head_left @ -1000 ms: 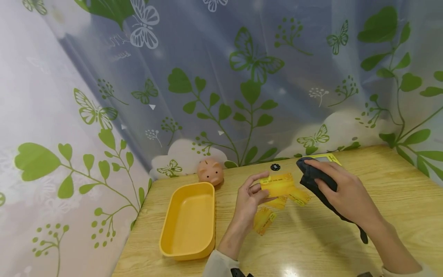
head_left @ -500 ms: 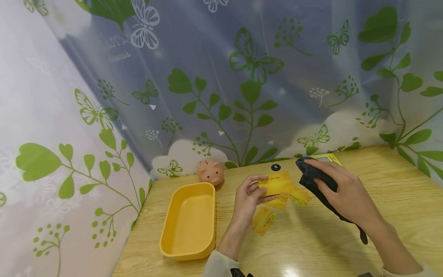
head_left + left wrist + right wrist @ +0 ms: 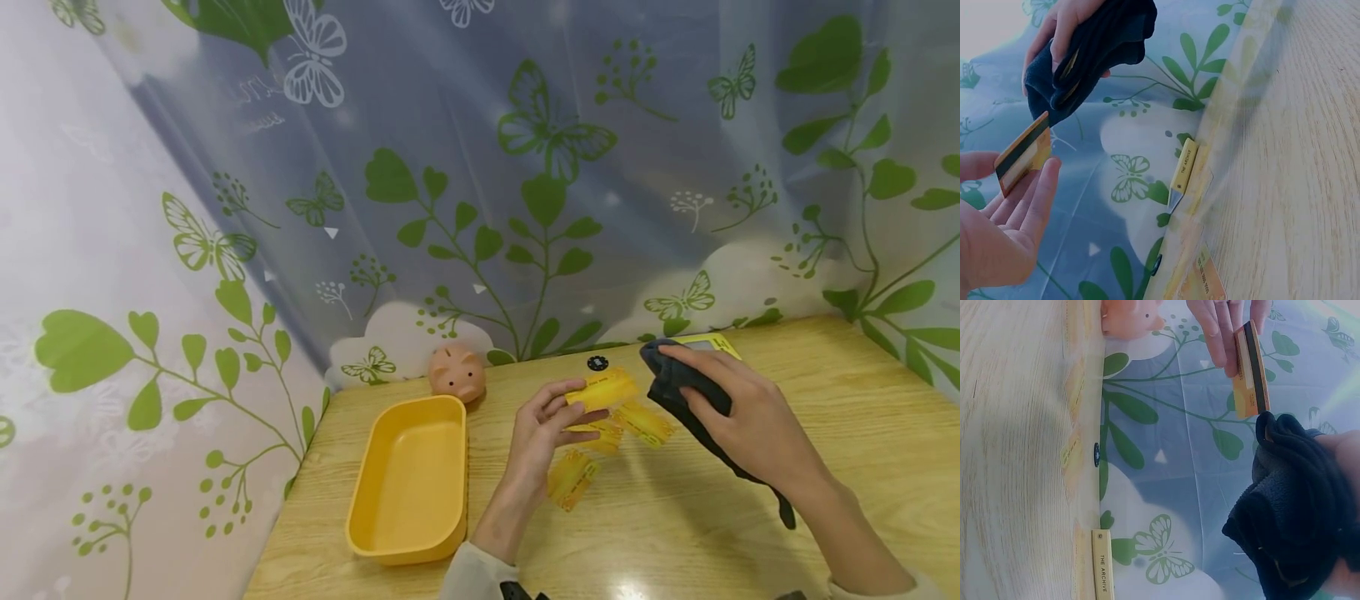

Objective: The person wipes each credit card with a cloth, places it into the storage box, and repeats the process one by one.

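My left hand (image 3: 534, 429) pinches a yellow bank card (image 3: 606, 388) by its left edge, tilted above the table. Its dark magnetic stripe (image 3: 1022, 150) shows in the left wrist view. The lower fingers stretch out beneath the card. My right hand (image 3: 761, 417) grips a folded dark navy cloth (image 3: 686, 392), whose loose end hangs toward the wrist. Card and cloth are apart in the head view. Below the left hand, several similar cards lie on the table, among them one at the front (image 3: 573, 480) and one farther right (image 3: 647, 423).
A yellow plastic tub (image 3: 358, 500) stands left of the left hand, with a pink piggy bank (image 3: 456, 372) behind it. Near the back edge lie a black chip (image 3: 597, 363) and a yellow-edged flat item (image 3: 722, 344), partly hidden by the right hand. A leaf-patterned sheet (image 3: 450, 242) hangs behind the wooden table (image 3: 675, 533).
The card has tipped and shifted slightly up and right in my left hand, whose lower fingers have spread. My right hand and the cloth stay nearly still.
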Tool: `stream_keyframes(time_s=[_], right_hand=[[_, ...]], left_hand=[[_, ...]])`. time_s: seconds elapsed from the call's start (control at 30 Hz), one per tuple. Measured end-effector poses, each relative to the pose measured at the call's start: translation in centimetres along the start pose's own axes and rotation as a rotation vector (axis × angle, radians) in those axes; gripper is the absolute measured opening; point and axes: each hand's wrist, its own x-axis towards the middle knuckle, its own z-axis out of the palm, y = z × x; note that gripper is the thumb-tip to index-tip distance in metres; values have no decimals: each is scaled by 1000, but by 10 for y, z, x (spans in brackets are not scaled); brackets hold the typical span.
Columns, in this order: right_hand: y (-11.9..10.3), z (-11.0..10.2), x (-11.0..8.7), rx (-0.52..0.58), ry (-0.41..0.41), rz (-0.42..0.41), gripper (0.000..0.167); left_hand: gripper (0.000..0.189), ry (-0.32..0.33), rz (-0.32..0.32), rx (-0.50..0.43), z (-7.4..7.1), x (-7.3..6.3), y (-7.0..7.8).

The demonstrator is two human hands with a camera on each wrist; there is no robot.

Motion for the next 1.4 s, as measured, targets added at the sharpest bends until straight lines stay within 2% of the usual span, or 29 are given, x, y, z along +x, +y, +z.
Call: stream_keyframes(time_s=[0.27,0.53,0.67,1.03,1.4], right_hand=[[-1,-2,2,13,3,3,72],[-1,-3,1,17,2,7,71],[0,-3,1,19,3,7,71],[0,-3,1,31,-3,10,71],[0,-3,1,25,-7,12,72]], left_hand=[[39,-17,-18,-24,2,1,1],[25,113,-35,16,4,3,-2],[19,150,-35,15,4,4,-4],[16,180,47,34,3,2,-6],[18,181,16,51,2,2,-6]])
